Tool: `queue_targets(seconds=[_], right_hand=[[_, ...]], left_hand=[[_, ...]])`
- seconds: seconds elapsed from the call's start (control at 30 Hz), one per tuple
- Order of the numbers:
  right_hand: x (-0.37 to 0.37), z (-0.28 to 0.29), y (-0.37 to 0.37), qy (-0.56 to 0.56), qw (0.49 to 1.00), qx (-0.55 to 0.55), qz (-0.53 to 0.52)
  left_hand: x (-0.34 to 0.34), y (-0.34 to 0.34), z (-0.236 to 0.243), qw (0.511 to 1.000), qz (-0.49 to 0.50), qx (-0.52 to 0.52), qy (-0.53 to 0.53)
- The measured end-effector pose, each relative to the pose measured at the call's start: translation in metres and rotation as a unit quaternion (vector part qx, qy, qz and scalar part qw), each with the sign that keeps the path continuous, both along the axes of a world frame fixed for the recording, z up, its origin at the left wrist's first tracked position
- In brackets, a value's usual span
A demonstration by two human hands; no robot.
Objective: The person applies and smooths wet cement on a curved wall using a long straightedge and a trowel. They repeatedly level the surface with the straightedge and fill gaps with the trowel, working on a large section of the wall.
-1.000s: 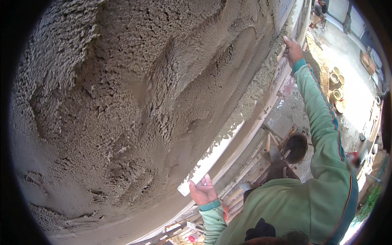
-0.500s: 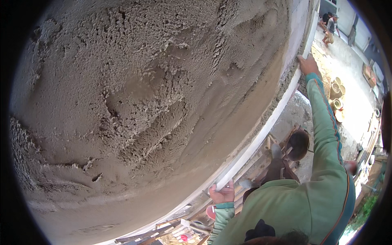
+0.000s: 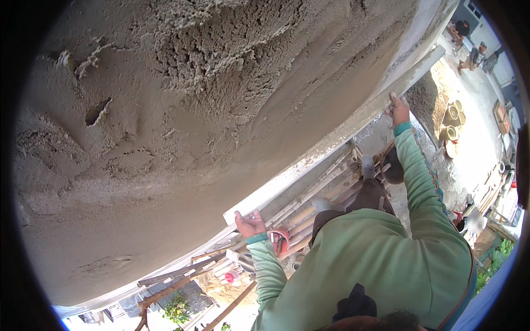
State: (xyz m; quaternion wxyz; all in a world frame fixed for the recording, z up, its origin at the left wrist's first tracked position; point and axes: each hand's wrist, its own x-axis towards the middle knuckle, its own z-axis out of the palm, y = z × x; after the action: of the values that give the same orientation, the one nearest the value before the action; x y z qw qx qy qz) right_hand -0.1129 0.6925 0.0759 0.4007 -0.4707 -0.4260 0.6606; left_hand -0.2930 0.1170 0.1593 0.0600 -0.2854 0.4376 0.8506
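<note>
A long pale straightedge point(image 3: 292, 174) lies diagonally along the lower right edge of a wall of wet grey mortar point(image 3: 182, 138), with mortar smeared on it. My left hand point(image 3: 249, 224) grips its lower left end, thumb at the edge and fingers partly curled. My right hand point(image 3: 398, 110) holds it farther up on the right, a short way from the far end. The mortar is rough and ridged in the upper part and smoother near the straightedge.
Below are scaffold poles point(image 3: 309, 220) under my boots point(image 3: 367, 165), a red bucket point(image 3: 279, 238), a dark pan point(image 3: 392, 165) and stacked pails point(image 3: 452, 118). Branch poles point(image 3: 171, 289) cross at lower left. Two other people point(image 3: 475, 58) are at the top right by a building.
The straightedge and both hands have shifted down and left in view since half a second ago; its far end now shows beyond my right hand. The view of the wall and ground has shifted too.
</note>
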Motion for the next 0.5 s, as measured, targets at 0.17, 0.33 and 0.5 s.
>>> queue_targets(seconds=[0.17, 0.33, 0.5], right_hand=[[-0.067, -0.012, -0.134, 0.117, 0.987, -0.105, 0.025], [-0.110, 0.022, -0.179, 0.141, 0.988, -0.041, 0.043], [-0.133, 0.070, -0.159, 0.109, 0.994, 0.018, 0.019]], left_hand=[[-0.043, -0.095, 0.018, 0.995, -0.036, -0.085, 0.049], [-0.072, -0.147, 0.052, 0.988, -0.020, -0.116, 0.101], [-0.084, -0.137, 0.066, 0.988, -0.035, -0.113, 0.102]])
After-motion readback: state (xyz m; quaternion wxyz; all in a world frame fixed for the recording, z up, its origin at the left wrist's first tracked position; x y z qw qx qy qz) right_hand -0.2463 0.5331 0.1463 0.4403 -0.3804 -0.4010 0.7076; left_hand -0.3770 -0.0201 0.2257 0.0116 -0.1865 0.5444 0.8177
